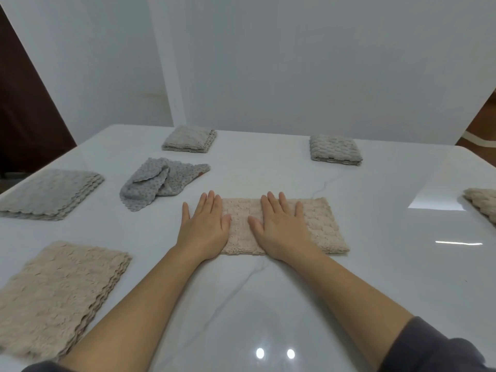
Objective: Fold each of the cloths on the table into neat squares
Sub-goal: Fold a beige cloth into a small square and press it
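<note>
Head view: a glossy white marble-look table (268, 304) is seen with wide bare surface in front of the person and to the right. Its left side is taken up by a stack of flat beige cloths (61, 291), a stack of flat grey cloths (51, 193) and a crumpled grey spotted cloth (158, 181). Two small folded greyish squares (190, 138) (334, 150) are set near the far edge, and a beige cloth (483, 202) is cut off by the right edge of the frame.

A beige textured cloth folded into a rectangle (322, 226) is laid at the table's middle, its long axis running left to right, its near edge parallel to the person.

The left hand (204, 226) is laid flat at the cloth's left end, fingers straight and pointing away, thumb on the fabric. The right hand (281, 226) is pressed palm-down on the cloth's middle, fingers straight and slightly spread. Nothing is gripped. Both forearms are stretched forward, converging toward the cloth.
</note>
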